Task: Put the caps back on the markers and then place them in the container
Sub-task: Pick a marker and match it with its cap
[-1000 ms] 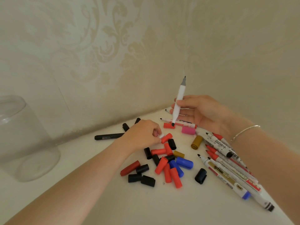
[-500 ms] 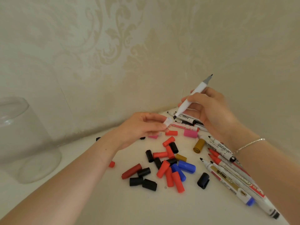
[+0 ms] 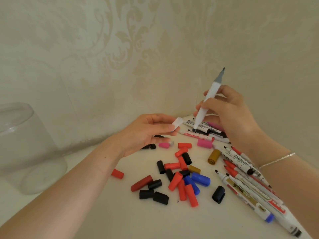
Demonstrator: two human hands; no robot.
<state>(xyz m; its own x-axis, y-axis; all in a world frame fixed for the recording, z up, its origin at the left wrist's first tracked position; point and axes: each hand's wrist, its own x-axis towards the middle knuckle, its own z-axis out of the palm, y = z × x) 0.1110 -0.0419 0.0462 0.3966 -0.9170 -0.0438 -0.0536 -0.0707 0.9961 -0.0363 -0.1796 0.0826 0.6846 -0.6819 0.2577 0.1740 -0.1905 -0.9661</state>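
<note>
At the frame's left edge stands one clear plastic container (image 3: 25, 152). Centre frame, the left hand (image 3: 146, 131) pinches one small white cap (image 3: 229, 121), just beside the tip of one white double-ended marker (image 3: 205, 106), gripped tilted by the right hand (image 3: 231, 114) at centre right. Loose caps (image 3: 177, 180) lie scattered below; uncapped markers (image 3: 250, 188) are heaped at lower right, both too overlapped to count.

wall: patterned cream wallpaper (image 3: 120, 49) | table: white top (image 3: 103, 213) | wrist: thin silver bracelet (image 3: 276, 160)

A cream tabletop (image 3: 103, 213) carries loose caps (image 3: 179, 180), uncapped markers (image 3: 250, 192) and 1 clear container (image 3: 25, 152).
</note>
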